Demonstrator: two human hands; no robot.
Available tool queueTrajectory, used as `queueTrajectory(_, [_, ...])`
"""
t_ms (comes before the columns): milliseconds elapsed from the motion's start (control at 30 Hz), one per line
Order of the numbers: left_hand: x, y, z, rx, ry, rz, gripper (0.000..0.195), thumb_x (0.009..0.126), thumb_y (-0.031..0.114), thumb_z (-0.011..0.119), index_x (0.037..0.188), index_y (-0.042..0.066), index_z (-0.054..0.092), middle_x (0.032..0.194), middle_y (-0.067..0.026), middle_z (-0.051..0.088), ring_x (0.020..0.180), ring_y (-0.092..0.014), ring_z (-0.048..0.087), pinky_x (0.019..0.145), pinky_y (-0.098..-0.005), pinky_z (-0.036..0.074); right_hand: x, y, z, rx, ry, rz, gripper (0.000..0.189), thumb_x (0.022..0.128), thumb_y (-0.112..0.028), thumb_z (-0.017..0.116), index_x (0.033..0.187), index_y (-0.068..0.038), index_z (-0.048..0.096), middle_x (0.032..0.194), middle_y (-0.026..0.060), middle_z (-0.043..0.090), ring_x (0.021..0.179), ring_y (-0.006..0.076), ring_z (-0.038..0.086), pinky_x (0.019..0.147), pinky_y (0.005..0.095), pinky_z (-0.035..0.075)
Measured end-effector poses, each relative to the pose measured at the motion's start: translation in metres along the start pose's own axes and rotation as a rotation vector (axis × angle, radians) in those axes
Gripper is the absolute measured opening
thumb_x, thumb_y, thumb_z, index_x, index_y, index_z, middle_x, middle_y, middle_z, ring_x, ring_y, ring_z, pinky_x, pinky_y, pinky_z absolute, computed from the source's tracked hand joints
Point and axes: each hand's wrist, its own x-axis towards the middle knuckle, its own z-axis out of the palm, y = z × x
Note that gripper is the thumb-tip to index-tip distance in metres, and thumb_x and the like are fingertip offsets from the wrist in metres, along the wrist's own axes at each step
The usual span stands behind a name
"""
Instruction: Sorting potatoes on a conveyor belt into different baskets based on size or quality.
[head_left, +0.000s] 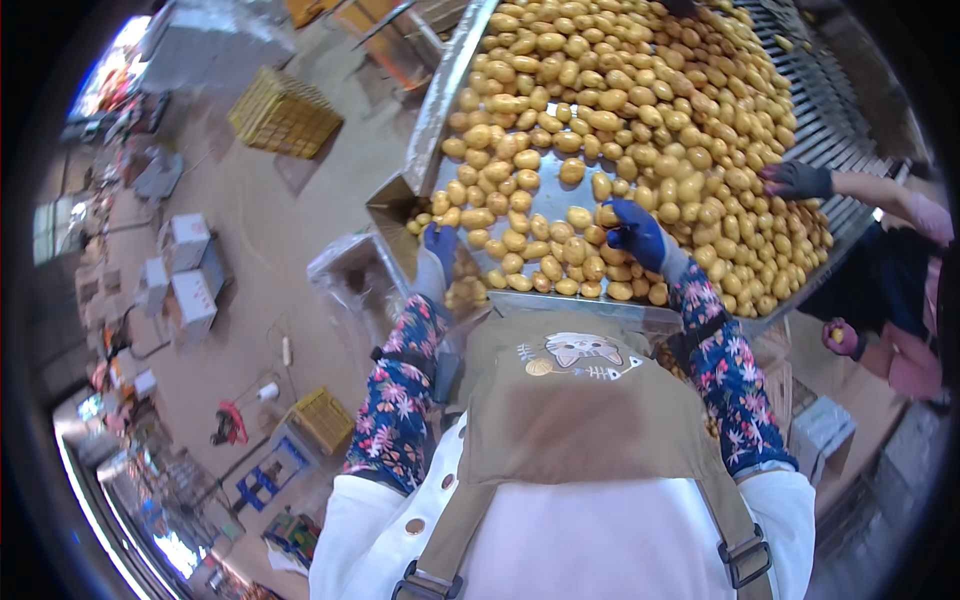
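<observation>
Many potatoes (574, 251) lie spread over a metal sorting table (551, 180) and pile up thickly toward its right and far parts. My left hand (441, 251), in a blue and grey glove, is at the table's left edge, beside an open cardboard box (397, 202) with potatoes at its mouth. Whether it holds a potato cannot be told. My right hand (637, 234), gloved in blue, has its fingers bent at a potato (606, 216) on the near part of the table; a firm hold on it cannot be made out.
At the right, a co-worker's dark-gloved hand (796, 181) touches the pile; their other gloved hand (841, 337) holds a potato. A slatted metal rack (832, 112) adjoins the table. A plastic-lined box (356, 274) stands at left. Yellow crates (285, 112) and white cartons (191, 300) stand on the floor.
</observation>
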Motion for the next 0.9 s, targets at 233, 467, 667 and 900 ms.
queueTrajectory(233, [0.062,-0.007,0.011,0.157,0.008,-0.093,0.052,0.089,0.041,0.06,0.119,-0.001,0.056,0.098,-0.0106,0.064,0.081,-0.019,0.056,0.063,-0.0355,0.049,-0.1,0.021,0.0,-0.908,0.144,-0.392,0.014,0.09,-0.005,0.062,0.103,-0.001,0.06,0.103,0.0083,0.062,0.09,0.018,0.06,0.076,0.0314,0.052])
queueTrajectory(467, [-0.026,0.064,0.059,0.989,-0.499,0.859,0.064,0.089,0.044,0.061,0.144,0.017,0.046,0.149,-0.0163,0.04,0.136,-0.039,0.037,0.114,-0.0505,0.026,-0.033,0.052,0.069,-0.81,0.098,0.09,0.029,0.086,-0.029,0.064,0.093,-0.001,0.064,0.073,0.0069,0.063,0.066,0.0192,0.06,0.058,0.0343,0.049])
queueTrajectory(667, [0.021,0.049,0.015,1.448,-0.463,0.981,0.048,0.093,0.033,0.056,0.14,0.022,0.051,0.149,-0.008,0.042,0.139,-0.028,0.036,0.116,-0.0497,0.023,-0.037,0.037,0.069,-0.349,0.411,-0.138,0.044,0.093,-0.021,0.061,0.13,-0.002,0.047,0.098,0.004,0.061,0.075,0.0114,0.058,0.065,0.0257,0.051])
queueTrajectory(900, [0.002,0.051,0.02,1.32,-0.292,1.035,0.046,0.092,0.029,0.056,0.135,0.012,0.054,0.149,-0.0133,0.042,0.138,-0.034,0.036,0.114,-0.0608,0.017,-0.03,0.041,0.105,-1.195,-0.045,-0.214,0.031,0.086,-0.012,0.055,0.114,-0.014,0.068,0.109,0.0142,0.068,0.098,0.0348,0.065,0.085,0.0429,0.051])
